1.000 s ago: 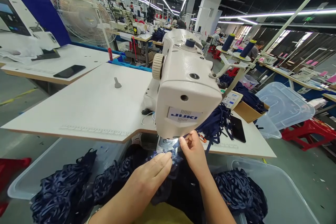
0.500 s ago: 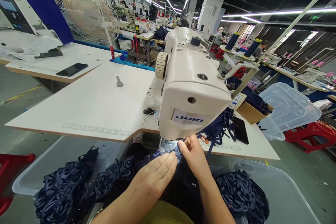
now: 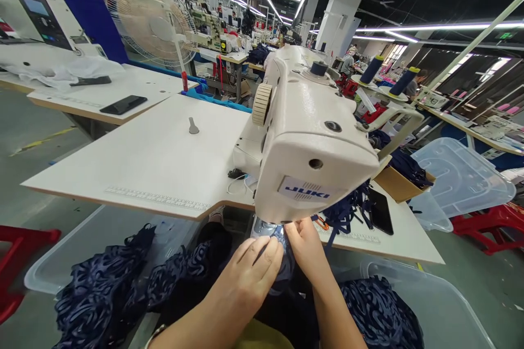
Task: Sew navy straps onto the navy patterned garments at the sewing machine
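A white JUKI sewing machine (image 3: pixel 315 142) stands before me, its head hiding the needle area. Under the head lies a navy patterned fabric piece (image 3: pixel 280 233), bunched close to the lit presser area. My left hand (image 3: pixel 251 270) presses its fingers together on the near left side of this fabric. Close by on the right, my right hand (image 3: pixel 305 245) is closed, with thumb and fingertips pinching the fabric's edge. Part of the right fingers disappears behind the machine head. More dark fabric hangs below the hands toward my lap.
Navy fabric pieces (image 3: pixel 102 289) heap over a clear bin on the left; another navy pile (image 3: pixel 380 311) fills a right bin. On the white table (image 3: pixel 164 152) lie a grey metal piece (image 3: pixel 193 126), navy straps (image 3: pixel 347 207) and a black phone (image 3: pixel 380 211). A red stool (image 3: pixel 489 226) stands at right.
My view has shifted, so the machine and table sit further right in the picture. The left fingers are more bent on the fabric, and the right fingers reach slightly further under the machine head.
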{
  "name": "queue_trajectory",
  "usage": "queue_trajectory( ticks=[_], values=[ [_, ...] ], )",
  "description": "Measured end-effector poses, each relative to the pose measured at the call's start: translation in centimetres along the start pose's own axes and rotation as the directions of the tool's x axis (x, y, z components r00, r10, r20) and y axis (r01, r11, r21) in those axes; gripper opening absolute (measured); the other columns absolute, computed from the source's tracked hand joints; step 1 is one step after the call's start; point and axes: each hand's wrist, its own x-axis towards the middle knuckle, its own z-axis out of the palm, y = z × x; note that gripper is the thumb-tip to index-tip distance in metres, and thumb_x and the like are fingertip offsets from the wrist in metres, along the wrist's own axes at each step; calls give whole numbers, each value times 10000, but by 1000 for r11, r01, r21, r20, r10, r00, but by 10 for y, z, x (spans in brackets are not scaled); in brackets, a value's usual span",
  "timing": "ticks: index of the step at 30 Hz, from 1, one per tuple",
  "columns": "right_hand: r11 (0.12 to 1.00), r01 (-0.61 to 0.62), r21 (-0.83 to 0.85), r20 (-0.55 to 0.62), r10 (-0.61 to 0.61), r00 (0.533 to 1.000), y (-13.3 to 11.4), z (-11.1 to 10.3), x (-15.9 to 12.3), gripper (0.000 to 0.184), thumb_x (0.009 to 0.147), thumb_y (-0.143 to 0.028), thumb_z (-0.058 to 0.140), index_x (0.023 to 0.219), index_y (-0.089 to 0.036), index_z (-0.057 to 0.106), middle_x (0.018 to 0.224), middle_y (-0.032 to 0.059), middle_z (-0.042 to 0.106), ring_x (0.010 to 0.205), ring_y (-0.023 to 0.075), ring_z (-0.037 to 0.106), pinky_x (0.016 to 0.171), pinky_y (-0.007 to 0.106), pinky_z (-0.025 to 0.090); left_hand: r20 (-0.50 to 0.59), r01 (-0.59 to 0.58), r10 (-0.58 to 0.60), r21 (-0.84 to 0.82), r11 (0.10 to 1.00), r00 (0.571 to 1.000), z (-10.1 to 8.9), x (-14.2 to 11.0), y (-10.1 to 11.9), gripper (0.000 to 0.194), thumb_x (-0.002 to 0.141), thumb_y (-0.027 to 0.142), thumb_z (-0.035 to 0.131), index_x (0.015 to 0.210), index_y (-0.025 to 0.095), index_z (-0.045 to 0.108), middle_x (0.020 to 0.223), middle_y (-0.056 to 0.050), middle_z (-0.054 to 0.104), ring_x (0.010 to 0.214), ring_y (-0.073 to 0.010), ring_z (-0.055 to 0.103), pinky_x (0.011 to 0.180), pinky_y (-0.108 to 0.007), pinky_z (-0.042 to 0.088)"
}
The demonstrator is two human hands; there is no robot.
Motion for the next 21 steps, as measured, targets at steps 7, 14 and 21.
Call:
queue_trajectory(
  ticks=[7, 14, 21],
  values=[
    [983, 136, -120, 19, -135, 991, -7, -1, 20, 112, 747, -171, 492, 679, -178, 580, 724, 36, 650, 736, 171, 576, 706, 268, 451, 4, 11, -12, 168, 986, 1000, 3, 2, 8, 339, 890, 63, 422, 1183, 79, 592, 1184, -103, 625, 1095, -232, 540, 981, -362, 382],
    [954, 290, -75, 68, -286, 956, -13, 1, 30, 279, 769, -186, 470, 915, -177, 707, 869, 82, 721, 981, 231, 622, 921, 355, 459, 54, 41, -55, 221, 974, 997, 8, 6, 12, 313, 888, 113, 499, 1182, 54, 587, 1197, -127, 613, 1066, -250, 563, 935, -371, 414],
    [932, 343, -116, 44, -340, 939, -13, 3, 36, 309, 791, -235, 482, 1000, -185, 704, 926, 88, 727, 1006, 239, 625, 973, 388, 453, 48, 72, -86, 239, 968, 995, 8, 9, 13, 303, 875, 120, 525, 1164, 66, 596, 1173, -107, 628, 1044, -243, 573, 920, -367, 419]
  ],
)
